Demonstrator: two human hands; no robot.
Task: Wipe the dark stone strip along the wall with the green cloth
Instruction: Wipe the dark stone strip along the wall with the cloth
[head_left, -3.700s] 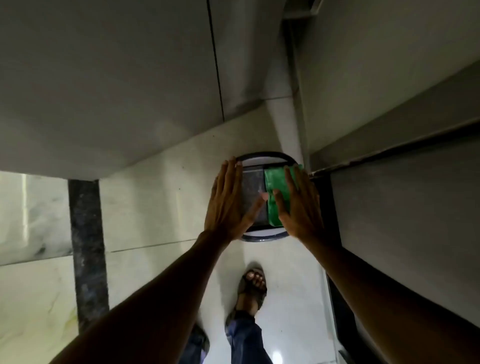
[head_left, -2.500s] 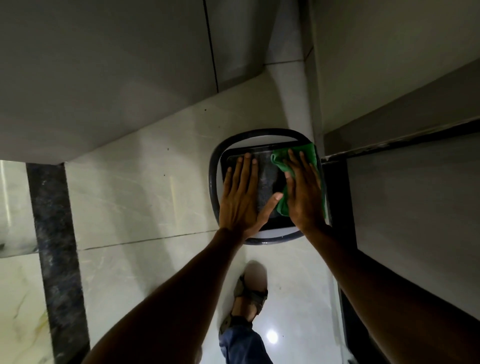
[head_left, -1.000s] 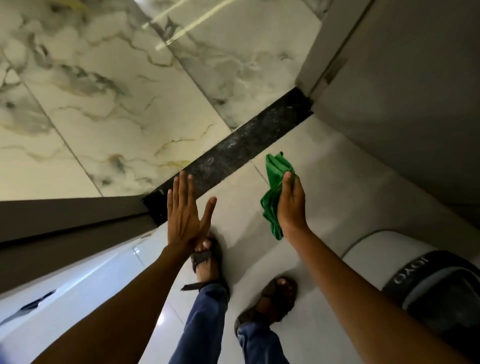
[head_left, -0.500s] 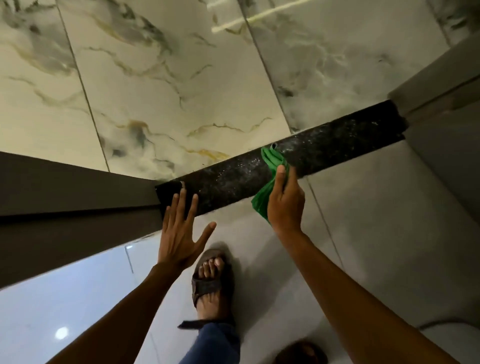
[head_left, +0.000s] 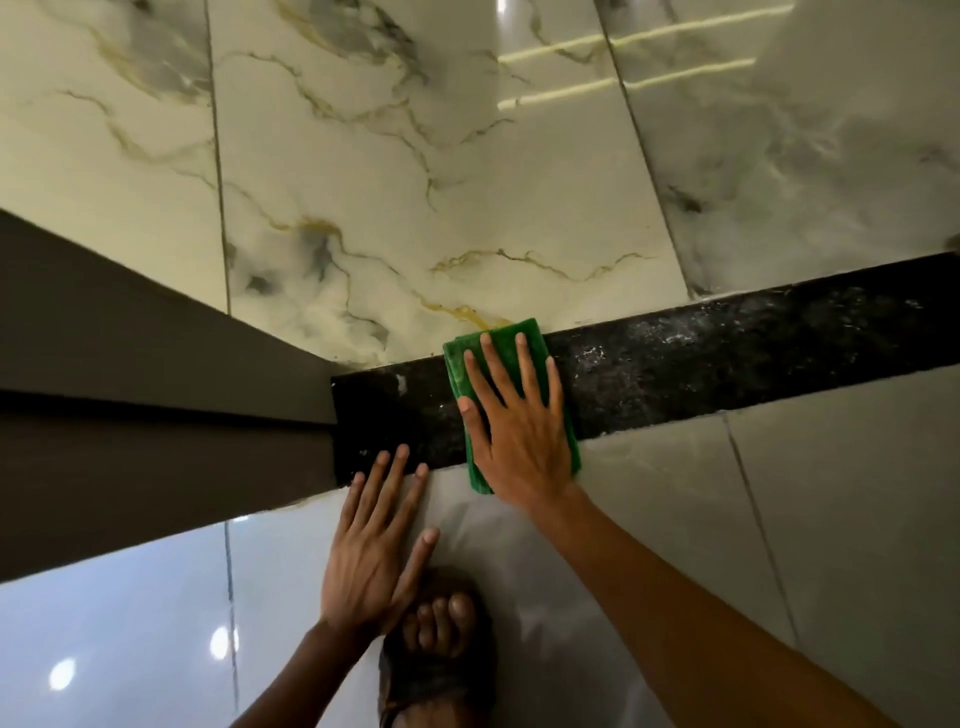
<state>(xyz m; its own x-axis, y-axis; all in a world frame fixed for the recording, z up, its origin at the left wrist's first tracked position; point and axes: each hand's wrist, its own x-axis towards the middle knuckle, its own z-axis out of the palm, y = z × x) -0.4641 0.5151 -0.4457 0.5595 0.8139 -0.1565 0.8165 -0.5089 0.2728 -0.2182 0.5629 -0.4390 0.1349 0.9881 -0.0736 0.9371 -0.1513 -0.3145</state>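
A dark speckled stone strip (head_left: 727, 353) runs across the view at the foot of the marble wall. The green cloth (head_left: 467, 358) lies flat across the strip near its left part, reaching from the wall edge down onto the floor tile. My right hand (head_left: 519, 421) presses flat on the cloth with fingers spread. My left hand (head_left: 374, 551) rests flat on the grey floor tile below the strip, its fingertips touching the strip's lower edge, holding nothing.
A marble wall (head_left: 415, 182) with gold veins rises behind the strip. A dark brown door frame or panel (head_left: 156, 415) ends the strip on the left. My sandalled foot (head_left: 441, 649) stands on the glossy floor tile (head_left: 779, 519) just below my left hand.
My right hand has laid the bunched cloth flat on the strip and now presses it with an open palm. My left hand came down onto the floor tile. The view moved closer to the strip.
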